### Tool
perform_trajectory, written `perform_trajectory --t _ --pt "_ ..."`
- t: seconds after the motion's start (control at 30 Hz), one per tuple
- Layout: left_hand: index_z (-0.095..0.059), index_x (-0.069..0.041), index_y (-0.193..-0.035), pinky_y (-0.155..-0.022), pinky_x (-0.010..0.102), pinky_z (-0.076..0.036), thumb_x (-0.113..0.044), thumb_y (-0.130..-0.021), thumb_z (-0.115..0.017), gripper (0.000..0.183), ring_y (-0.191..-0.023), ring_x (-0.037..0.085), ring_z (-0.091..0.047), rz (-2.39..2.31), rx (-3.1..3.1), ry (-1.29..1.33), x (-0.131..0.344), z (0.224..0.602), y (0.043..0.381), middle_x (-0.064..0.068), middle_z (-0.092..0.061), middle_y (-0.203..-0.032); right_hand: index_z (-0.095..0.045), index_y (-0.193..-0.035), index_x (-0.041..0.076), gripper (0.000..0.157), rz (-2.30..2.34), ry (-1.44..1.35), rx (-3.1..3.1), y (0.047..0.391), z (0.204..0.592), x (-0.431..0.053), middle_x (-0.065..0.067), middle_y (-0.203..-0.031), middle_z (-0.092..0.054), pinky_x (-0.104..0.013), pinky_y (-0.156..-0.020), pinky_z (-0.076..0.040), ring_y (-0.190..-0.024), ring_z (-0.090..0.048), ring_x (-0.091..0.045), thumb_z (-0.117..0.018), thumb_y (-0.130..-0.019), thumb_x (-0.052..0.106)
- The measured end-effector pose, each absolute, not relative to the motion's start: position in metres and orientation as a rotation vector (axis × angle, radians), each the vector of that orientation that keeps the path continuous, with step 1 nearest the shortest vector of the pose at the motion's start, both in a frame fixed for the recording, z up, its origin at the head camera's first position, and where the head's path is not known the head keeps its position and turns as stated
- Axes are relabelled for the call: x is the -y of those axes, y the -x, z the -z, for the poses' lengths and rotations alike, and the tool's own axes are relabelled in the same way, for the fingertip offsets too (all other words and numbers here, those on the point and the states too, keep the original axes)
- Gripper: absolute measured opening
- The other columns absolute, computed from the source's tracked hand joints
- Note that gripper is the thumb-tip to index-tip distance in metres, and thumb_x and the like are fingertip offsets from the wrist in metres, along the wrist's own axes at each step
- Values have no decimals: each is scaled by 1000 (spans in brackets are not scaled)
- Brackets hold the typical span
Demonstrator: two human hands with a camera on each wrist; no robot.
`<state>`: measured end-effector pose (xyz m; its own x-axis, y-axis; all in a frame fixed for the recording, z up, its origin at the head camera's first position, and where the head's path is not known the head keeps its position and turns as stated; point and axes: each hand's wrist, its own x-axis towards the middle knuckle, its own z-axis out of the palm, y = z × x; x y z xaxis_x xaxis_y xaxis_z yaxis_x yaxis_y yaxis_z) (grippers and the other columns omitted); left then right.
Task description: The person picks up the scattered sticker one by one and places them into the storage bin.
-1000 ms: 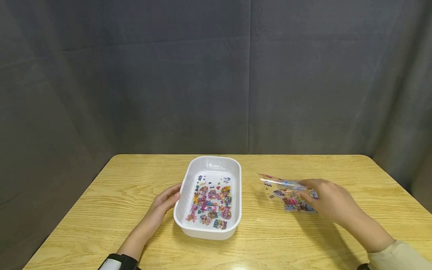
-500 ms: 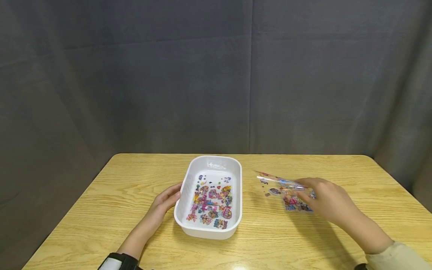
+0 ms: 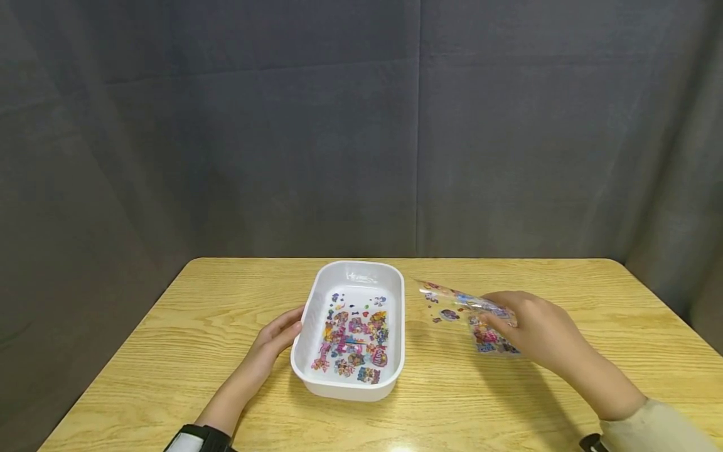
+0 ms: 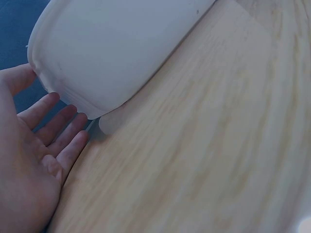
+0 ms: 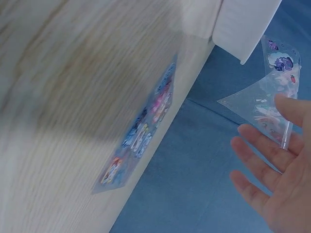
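Note:
A white plastic tray point(image 3: 346, 392) stands on the table, with clear, colourfully printed sticker sheets point(image 3: 356, 333) lying flat inside. My left hand point(image 3: 270, 344) touches the outside of its left wall, fingers fairly straight. In the left wrist view that hand point(image 4: 41, 141) has its thumb and fingertips against the tray's side point(image 4: 121, 53). To the right, my right hand point(image 3: 536, 329) pinches a clear sticker sheet point(image 3: 452, 295), which bends and points toward the tray. Below it another sticker sheet point(image 3: 488, 339) lies on the table. In the right wrist view the held sheet point(image 5: 279, 116) hangs between thumb and fingers.
The wooden table point(image 3: 203, 301) has rounded back corners. Behind it hangs a dark grey curtain point(image 3: 316, 157). A dark band point(image 3: 203, 438) with a pale panel sits on the left wrist, and a beige sleeve point(image 3: 649, 430) covers the right forearm.
My right hand has shifted slightly left and up, bringing the held sticker sheet nearer the tray. The left hand and tray have stayed in place.

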<state>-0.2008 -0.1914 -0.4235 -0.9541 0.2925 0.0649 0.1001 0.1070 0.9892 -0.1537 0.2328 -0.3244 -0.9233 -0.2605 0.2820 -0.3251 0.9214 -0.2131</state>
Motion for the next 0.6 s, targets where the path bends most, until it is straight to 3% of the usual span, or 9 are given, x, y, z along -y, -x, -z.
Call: perform_trajectory --t 0.6 --pt "-42 -2 -148 -115 57 -25 -28 -103 -49 52 -140 37 -36 -1970 -2228 -385 190 423 200 18 -42 -151 -69 -124 8 37 -464 -454 2803 162 316 -201 -14 -121 -68 -56 -84 -53 -107 -65 -36 -66 -96 32"
